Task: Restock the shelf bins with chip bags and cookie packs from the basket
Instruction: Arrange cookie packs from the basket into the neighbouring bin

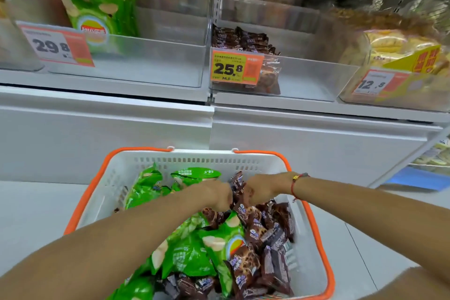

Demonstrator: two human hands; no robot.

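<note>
- Basket [117, 178] holding green chip bags [187, 253] and brown cookie packs [265, 231], sitting below shelf bins [151, 66].
- Left hand [216, 193], right hand [258, 190] reaching in; fingers curling onto cookie packs, grip unclear.

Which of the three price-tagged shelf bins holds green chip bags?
The left bin, tagged 29.8; the middle bin holds brown cookie packs, the right bin yellow packs.
</note>
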